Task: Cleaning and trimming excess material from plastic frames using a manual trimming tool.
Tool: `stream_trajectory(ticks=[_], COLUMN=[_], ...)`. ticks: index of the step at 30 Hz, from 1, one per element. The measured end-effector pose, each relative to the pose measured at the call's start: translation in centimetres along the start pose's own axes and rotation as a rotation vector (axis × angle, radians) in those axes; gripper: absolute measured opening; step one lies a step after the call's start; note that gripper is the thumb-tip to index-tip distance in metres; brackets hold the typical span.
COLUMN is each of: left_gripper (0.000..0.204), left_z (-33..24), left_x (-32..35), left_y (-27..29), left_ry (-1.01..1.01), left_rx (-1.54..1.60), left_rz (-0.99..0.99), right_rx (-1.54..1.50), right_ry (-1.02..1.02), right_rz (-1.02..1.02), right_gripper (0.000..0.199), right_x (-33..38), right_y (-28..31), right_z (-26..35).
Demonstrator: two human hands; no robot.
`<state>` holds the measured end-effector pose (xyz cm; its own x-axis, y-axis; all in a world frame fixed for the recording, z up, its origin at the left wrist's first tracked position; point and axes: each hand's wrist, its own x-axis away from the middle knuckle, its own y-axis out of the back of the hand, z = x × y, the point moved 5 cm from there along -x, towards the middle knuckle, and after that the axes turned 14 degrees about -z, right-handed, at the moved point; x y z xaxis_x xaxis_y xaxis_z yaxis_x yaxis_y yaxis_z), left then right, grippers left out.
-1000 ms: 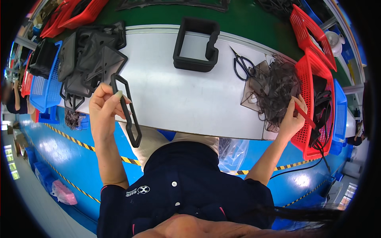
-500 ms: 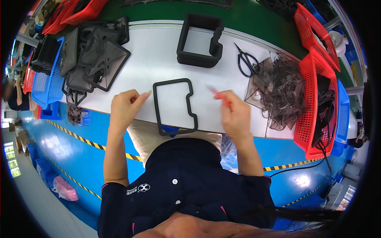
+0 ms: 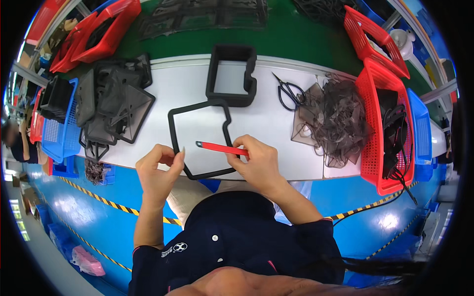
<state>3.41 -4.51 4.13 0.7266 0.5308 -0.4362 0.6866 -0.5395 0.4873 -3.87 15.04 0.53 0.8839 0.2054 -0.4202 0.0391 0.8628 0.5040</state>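
Note:
A thin black rubber frame (image 3: pixel 174 129) lies flat on the white table (image 3: pixel 266 123) in front of me. My left hand (image 3: pixel 157 168) pinches its near left edge. My right hand (image 3: pixel 256 159) rests at the frame's right side and holds a slim red tool (image 3: pixel 219 147) that points left across the frame's opening.
A taller stack of black frames (image 3: pixel 231 74) stands behind. Black scissors (image 3: pixel 289 92) and a heap of thin dark offcuts (image 3: pixel 333 123) lie to the right beside a red basket (image 3: pixel 379 133). Black mesh parts (image 3: pixel 111 106) and a blue bin (image 3: pixel 55 133) sit at left.
I have laid the black frame flat on the table. My right hand came from the red basket to the frame with the red tool, which now points across it.

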Motion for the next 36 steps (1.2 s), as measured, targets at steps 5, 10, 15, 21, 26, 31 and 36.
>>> stream_trajectory(ticks=[5,10,15,21,26,31,36], left_gripper=[0.043,0.044,0.036,0.035,0.034,0.033,0.042], left_z=[-0.8,-1.3,-2.0,-2.2,-1.4,-2.0,-2.2], left_x=[-0.1,-1.2,-1.2,-0.9,-0.5,-0.6,-0.4], left_y=[-2.3,-2.0,-1.4,-1.5,-1.4,-1.2,-1.1], left_ry=[0.276,0.233,0.103,0.141,0.274,0.315,0.351], left_rx=[0.62,0.666,0.594,0.611,0.701,0.879,0.87], left_rz=[0.154,0.205,0.166,0.206,0.236,0.404,0.417], right_rx=[-0.035,-0.087,-0.08,-0.099,-0.121,-0.165,-0.193], right_ry=[0.06,0.082,-0.033,-0.09,-0.118,-0.201,-0.249], right_rz=[-0.175,-0.231,-0.167,-0.134,-0.135,-0.104,-0.101], right_gripper=[0.018,0.022,0.019,0.018,0.017,0.016,0.018], right_x=[-0.4,-0.6,-0.4,0.0,0.3,0.3,0.3], right_y=[1.2,0.7,-0.2,-0.9,-1.1,-1.6,-1.7], right_z=[-0.5,-1.2,-1.8,-2.3,-2.4,-2.8,-2.8])
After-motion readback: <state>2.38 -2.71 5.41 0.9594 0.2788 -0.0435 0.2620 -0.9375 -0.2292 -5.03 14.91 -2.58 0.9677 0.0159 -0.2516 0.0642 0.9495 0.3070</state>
